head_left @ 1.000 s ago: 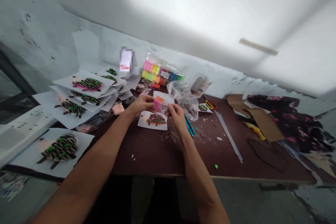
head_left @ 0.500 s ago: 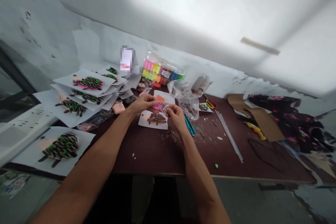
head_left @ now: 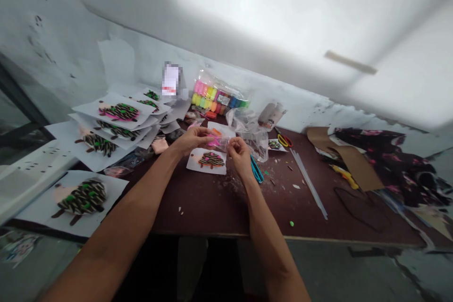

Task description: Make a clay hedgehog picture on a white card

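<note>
Pink clay in a clear plastic wrapper (head_left: 214, 141) is pinched by my left hand (head_left: 197, 139). My right hand (head_left: 238, 151) grips the wrapper's other end, so the plastic stretches between the two. Just below them on the brown table (head_left: 212, 203) lies a small white card (head_left: 194, 163) with a hedgehog figure (head_left: 211, 159) in dark stripes, pink dots and an orange edge. Behind the hands, an orange piece (head_left: 216, 132) rests on white paper. Beside my right wrist are teal-handled scissors (head_left: 257, 170).
Stacked hedgehog sheets (head_left: 118, 111) fill the left side. A pack of coloured clay (head_left: 219, 96), a bottle (head_left: 272, 115) and crumpled plastic bags stand along the wall. To the right are yellow-red scissors (head_left: 284, 140), clear sticks (head_left: 309, 183), a yellow cutter (head_left: 345, 176) and dark floral cloth (head_left: 385, 160).
My right hand has moved slightly right, away from my left hand, and the clear wrapper now spans a wider gap. My left hand has barely moved.
</note>
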`<act>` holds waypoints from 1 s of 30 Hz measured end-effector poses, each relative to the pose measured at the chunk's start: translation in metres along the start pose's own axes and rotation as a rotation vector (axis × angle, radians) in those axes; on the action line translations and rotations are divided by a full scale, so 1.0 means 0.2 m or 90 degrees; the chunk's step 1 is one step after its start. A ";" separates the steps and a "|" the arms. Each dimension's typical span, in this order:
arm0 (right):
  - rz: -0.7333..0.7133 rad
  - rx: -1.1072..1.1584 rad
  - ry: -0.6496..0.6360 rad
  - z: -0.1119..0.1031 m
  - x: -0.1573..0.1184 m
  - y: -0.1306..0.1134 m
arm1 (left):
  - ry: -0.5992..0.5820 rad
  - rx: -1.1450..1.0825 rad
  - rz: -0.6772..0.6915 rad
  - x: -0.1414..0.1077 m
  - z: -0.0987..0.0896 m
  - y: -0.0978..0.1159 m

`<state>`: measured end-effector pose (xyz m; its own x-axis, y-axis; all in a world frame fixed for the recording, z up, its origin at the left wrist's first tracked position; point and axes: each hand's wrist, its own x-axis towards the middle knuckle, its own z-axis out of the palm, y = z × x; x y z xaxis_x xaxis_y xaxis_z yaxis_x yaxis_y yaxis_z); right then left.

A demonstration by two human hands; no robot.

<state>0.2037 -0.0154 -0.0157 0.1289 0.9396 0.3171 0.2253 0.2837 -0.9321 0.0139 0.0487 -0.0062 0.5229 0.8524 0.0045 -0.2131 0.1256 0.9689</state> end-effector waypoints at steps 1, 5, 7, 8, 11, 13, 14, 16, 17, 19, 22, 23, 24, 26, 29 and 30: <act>0.000 0.001 -0.014 0.00 0.00 0.00 | 0.004 -0.009 0.004 0.00 0.00 0.00; 0.040 0.006 -0.037 -0.01 0.00 -0.01 | -0.009 -0.007 -0.005 0.01 -0.01 -0.01; 0.061 0.014 -0.029 -0.01 0.00 0.00 | -0.027 0.003 -0.015 0.01 -0.01 -0.02; 0.067 0.023 -0.022 -0.01 0.00 0.00 | -0.034 0.003 -0.016 0.01 -0.01 -0.02; 0.068 0.058 -0.014 -0.01 0.00 0.00 | -0.040 -0.005 0.005 0.01 -0.01 -0.03; 0.062 0.073 -0.027 0.00 0.00 0.00 | -0.051 0.000 0.023 0.01 0.00 -0.03; 0.059 0.076 -0.036 0.01 0.00 0.00 | -0.061 0.005 0.030 0.01 0.01 -0.03; 0.054 0.076 -0.050 0.02 0.00 0.00 | -0.084 0.011 0.039 0.01 0.02 -0.03; 0.053 0.073 -0.054 0.02 0.00 0.00 | -0.091 0.012 0.043 0.01 0.03 -0.03; 0.049 0.066 -0.060 0.03 -0.01 0.00 | -0.094 0.011 0.053 0.00 0.05 -0.04; 0.040 0.042 -0.072 0.02 -0.01 0.00 | -0.082 0.017 0.067 0.00 0.06 -0.03; 0.037 0.029 -0.073 0.02 -0.01 0.00 | -0.078 0.020 0.073 0.00 0.06 -0.04; 0.034 0.013 -0.071 0.02 -0.01 0.01 | -0.074 0.021 0.079 0.00 0.06 -0.04; 0.028 -0.024 -0.057 0.02 -0.01 0.01 | -0.066 0.018 0.087 0.01 0.06 -0.05; 0.016 -0.081 0.001 0.02 -0.02 0.02 | -0.049 -0.001 0.091 0.02 0.05 -0.06; 0.011 -0.096 0.027 0.03 -0.02 0.03 | -0.042 -0.011 0.093 0.03 0.05 -0.07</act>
<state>0.1992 -0.0173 -0.0231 0.1734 0.9343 0.3114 0.3645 0.2329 -0.9016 0.0269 0.0468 -0.0166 0.5383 0.8269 0.1626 -0.3053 0.0116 0.9522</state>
